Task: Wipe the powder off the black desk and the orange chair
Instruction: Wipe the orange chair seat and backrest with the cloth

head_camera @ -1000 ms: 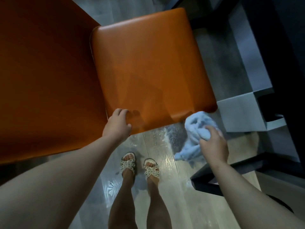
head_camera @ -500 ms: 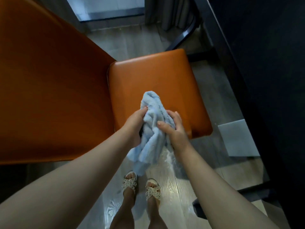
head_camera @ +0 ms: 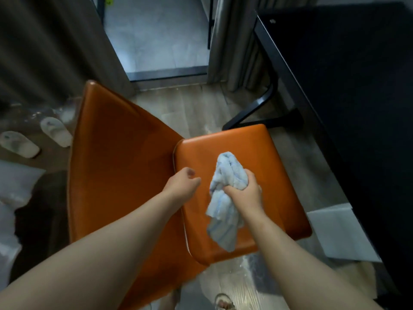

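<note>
Half a second ago both hands were bunching the cloth; now my feed shows the left hand [head_camera: 181, 185] has let go and sits apart from it. Its fingers are loosely curled and hold nothing, hovering over the seam where the seat meets the backrest. The view has also tipped up, so more floor and desk show.

The right hand [head_camera: 244, 195] alone grips the pale blue cloth [head_camera: 225, 217], its fingers wrapped tight round the middle of the bundle. One end of the cloth bulges out beyond the knuckles, and the longer end hangs back past the wrist toward the seat's near edge. Whether the cloth touches the seat, I cannot tell.

The orange chair [head_camera: 245, 146] lies directly under both sets of fingers, its backrest spreading off to the left of the left hand. The black desk [head_camera: 348, 97] runs well off to the right of the right-hand fingers. A pale powdery smear [head_camera: 244, 266] marks the floor below the right forearm. Two slippers [head_camera: 55, 130] lie far left of the left hand.
</note>
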The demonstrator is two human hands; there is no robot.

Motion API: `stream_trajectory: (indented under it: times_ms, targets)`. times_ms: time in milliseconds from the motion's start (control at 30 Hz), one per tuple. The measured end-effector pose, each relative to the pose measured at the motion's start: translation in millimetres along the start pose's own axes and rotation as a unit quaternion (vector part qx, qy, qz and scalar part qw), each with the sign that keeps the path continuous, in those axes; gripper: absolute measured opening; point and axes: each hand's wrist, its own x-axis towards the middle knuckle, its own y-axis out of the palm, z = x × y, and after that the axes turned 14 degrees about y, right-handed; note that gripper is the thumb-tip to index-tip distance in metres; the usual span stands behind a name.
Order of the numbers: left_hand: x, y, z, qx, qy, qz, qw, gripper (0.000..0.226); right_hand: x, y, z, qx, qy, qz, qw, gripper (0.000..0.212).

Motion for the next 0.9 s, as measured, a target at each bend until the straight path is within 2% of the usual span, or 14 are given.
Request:
stream_trajectory:
  times_ms: [67, 133, 267, 400, 467, 567, 633, 733, 900]
  targets:
    - [22, -16, 9, 0.047, -0.006, -0.002, 0.999, 0.04, 14, 16, 12, -0.066, 0.028, -0.029, 0.997, 0.066]
    - [42, -25, 15, 0.078, -0.002, -0.003, 0.997, 0.041, 28, 33, 21, -0.084, 0.039, -0.034, 0.995, 0.064]
    - [83, -23, 25, 0.112, 0.008, -0.002, 0.994, 0.046, 64, 54, 37, -0.148, 0.003, -0.06, 0.987, 0.06]
    - [124, -6, 47, 0.134, -0.005, 0.029, 0.99, 0.053, 109, 71, 61, -0.303, -0.024, -0.087, 0.949, 0.061]
    - [147, 0, 58, 0.187, 0.009, 0.049, 0.981, 0.058, 136, 85, 74, -0.359, -0.047, -0.084, 0.928, 0.064]
    - [181, 7, 75, 0.249, 0.023, 0.086, 0.965, 0.07, 177, 119, 94, -0.444, -0.125, -0.07, 0.885, 0.07]
    - [201, 19, 85, 0.209, -0.019, 0.097, 0.973, 0.078, 199, 149, 104, -0.494, -0.184, -0.019, 0.849, 0.075]
    - [216, 42, 88, 0.102, -0.098, 0.047, 0.989, 0.078, 231, 175, 99, -0.545, -0.21, 0.049, 0.81, 0.069]
    - [224, 62, 70, 0.171, -0.059, 0.027, 0.983, 0.073, 288, 129, 97, -0.552, -0.168, -0.002, 0.817, 0.058]
